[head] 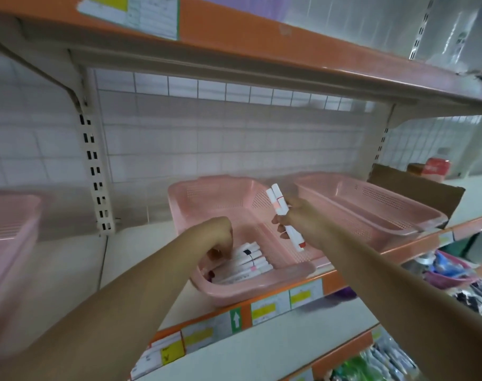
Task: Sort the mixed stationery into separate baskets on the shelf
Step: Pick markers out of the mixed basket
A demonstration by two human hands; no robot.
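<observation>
Right now I am gripping a small bundle of white plastic marker pens with red ends (283, 215) in my right hand (303, 219), fingers and thumb curling round the middle of the bundle. It is tilting, with its upper ends leaning left and its lower ends pointing down toward me. I am holding it in the air over the right part of a pale pink perforated plastic basket (201, 192), clear of the basket's walls. Inside that basket, at the near end, a pile of white marker pens (249, 261) with dark and pink markings is lying roughly side by side. My left hand (220, 235) is reaching down into the basket at the left end of that pile, fingers curling onto the pens; I cannot tell whether it is actually pinching one or only touching them. The basket is sitting on a cream shelf (140, 251), its near rim overhanging the orange front strip (334, 282), where paper price labels (264, 309) are sticking. Just beside it on the right, a second pink plastic basket (377, 204) is resting on the same shelf, and a brown cardboard box (416, 188) is standing behind that one. Well apart on the left, a third pink basket (11, 224) is showing at the frame's edge. Behind everything, a white wire grid (207, 125) is backing the shelf.
</observation>
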